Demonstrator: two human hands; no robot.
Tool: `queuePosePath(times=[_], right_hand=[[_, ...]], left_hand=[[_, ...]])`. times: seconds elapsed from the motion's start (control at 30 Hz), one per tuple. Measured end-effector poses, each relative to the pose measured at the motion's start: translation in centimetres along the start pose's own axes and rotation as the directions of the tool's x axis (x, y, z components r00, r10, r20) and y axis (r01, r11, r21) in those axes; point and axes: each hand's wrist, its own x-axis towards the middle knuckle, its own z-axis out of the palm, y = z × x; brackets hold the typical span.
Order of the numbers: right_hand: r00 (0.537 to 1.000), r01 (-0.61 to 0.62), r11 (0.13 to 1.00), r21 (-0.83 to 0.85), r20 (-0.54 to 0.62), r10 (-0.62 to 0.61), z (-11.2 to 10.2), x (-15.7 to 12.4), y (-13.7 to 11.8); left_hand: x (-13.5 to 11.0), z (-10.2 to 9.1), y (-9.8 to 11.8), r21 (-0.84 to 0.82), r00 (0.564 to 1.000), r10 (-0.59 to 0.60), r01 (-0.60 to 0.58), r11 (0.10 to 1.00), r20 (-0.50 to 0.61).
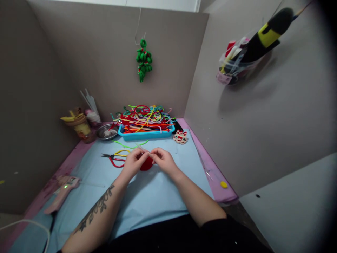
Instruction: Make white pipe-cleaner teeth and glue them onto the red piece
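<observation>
Both hands meet over the middle of the blue table cover. My left hand (135, 160) is closed, with a thin whitish pipe cleaner (140, 147) poking out past its fingers. Fingertips pinched, my right hand (162, 159) touches the same pale strand close to the left thumb. Right below the fingers shows a red fuzzy piece (146, 165), partly hidden by both hands; whether it is gripped or lies on the cover is unclear. Scissors (112, 156) with yellow and red handles lie open just left of my left hand. A bright green pipe cleaner (123, 144) stretches behind them.
A blue tray (147, 135) heaped with colourful pipe cleaners stands at the back. Beside it are a metal dish (107, 132) and a finished animal-face ornament (180, 137). A pink glue gun (63, 191) lies at left, its light green. Partitions (113, 45) enclose the table.
</observation>
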Motion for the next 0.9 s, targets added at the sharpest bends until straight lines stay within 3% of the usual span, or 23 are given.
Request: queuePosePath(times=[0.13, 0.3, 0.57, 0.9], right_hand=[[0.999, -0.006, 1.000, 0.013, -0.046, 0.006, 0.05, 0.07, 0.28], [0.994, 0.027, 0.999, -0.028, -0.109, -0.030, -0.11, 0.18, 0.22], [0.988, 0.056, 0.997, -0.061, -0.139, -0.064, -0.27, 0.24, 0.33], [0.996, -0.026, 0.990, 0.139, -0.076, 0.037, -0.18, 0.45, 0.62]], left_hand=[[-0.05, 0.11, -0.46, 0.028, 0.999, 0.028, -0.029, 0.999, 0.021], [-0.20, 0.17, -0.59, 0.078, 0.997, -0.026, 0.020, 0.997, 0.078], [-0.27, 0.16, -0.93, 0.131, 0.998, -0.024, 0.017, 0.991, 0.058], [-0.25, 0.05, -0.54, 0.162, 1.000, -0.022, 0.019, 0.987, 0.018]])
